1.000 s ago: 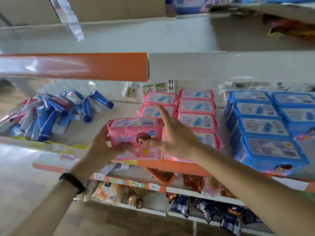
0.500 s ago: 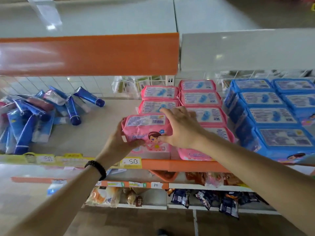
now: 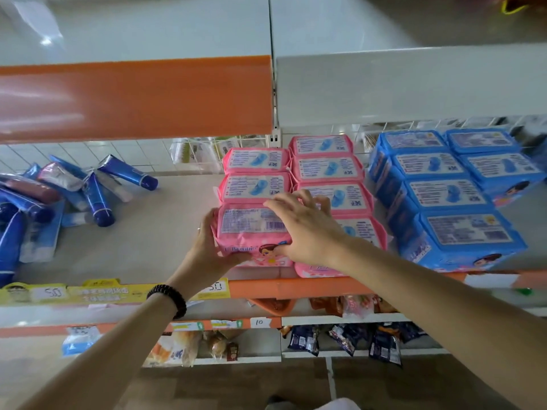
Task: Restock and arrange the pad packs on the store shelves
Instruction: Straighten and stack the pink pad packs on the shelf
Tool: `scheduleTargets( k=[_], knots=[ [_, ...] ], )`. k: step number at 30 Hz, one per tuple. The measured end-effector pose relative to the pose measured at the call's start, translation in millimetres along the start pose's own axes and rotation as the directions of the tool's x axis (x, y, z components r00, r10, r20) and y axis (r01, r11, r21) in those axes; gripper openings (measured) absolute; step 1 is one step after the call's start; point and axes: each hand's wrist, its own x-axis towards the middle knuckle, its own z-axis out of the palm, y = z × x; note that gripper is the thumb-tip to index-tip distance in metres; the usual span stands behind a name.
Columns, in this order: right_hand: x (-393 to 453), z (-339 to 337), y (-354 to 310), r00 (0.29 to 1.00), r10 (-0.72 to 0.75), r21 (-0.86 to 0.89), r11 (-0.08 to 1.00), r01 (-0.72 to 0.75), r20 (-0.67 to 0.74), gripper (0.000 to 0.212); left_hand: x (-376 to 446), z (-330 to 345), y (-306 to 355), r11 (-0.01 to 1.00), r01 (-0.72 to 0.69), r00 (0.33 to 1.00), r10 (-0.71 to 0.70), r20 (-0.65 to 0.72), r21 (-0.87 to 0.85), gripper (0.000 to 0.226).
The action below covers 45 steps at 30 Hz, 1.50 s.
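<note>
A pink pad pack (image 3: 251, 232) sits at the front of the left pink row on the shelf (image 3: 142, 247), against the pack behind it. My left hand (image 3: 210, 250) grips its left end and front, thumb under the front face. My right hand (image 3: 305, 229) lies over its right end, fingers spread on top and thumb at the front. Two rows of pink packs (image 3: 325, 170) run back from the shelf edge. Blue pad packs (image 3: 444, 196) are stacked in rows to the right.
A heap of blue tubes (image 3: 94, 193) lies at the left of the same shelf, with bare shelf between it and the pink packs. An orange-fronted shelf (image 3: 133, 96) hangs close above. Snack bags (image 3: 343, 338) fill the lower shelves.
Both hands have carried the pink pack forward and down onto the shelf, into the front spot of the left pink row. The camera has come closer.
</note>
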Motion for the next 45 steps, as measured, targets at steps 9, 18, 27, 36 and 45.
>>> scheduleTargets(
  k=[9,18,27,36,45],
  knots=[
    [-8,-1,0,0.998,0.06,0.014,0.998,-0.06,0.0,0.089,-15,-6,1,0.998,-0.001,1.0,0.0,0.008,0.065,0.098],
    [-10,8,-12,0.995,0.103,-0.015,0.995,-0.103,-0.012,0.094,11,9,2,0.997,-0.03,0.999,0.027,0.037,0.071,0.118],
    [-12,6,-6,0.99,0.141,-0.01,0.99,-0.141,-0.009,0.09,8,18,0,0.998,0.024,1.0,-0.024,-0.005,0.059,0.113],
    [-15,5,-6,0.992,0.123,-0.028,0.992,-0.124,-0.015,0.088,9,15,1,0.999,0.042,0.998,-0.04,0.043,-0.024,0.107],
    [-70,-8,25,0.979,0.201,-0.074,0.977,-0.2,0.017,0.095,17,-26,2,0.691,0.159,0.965,-0.259,-0.036,-0.705,0.099]
  ],
)
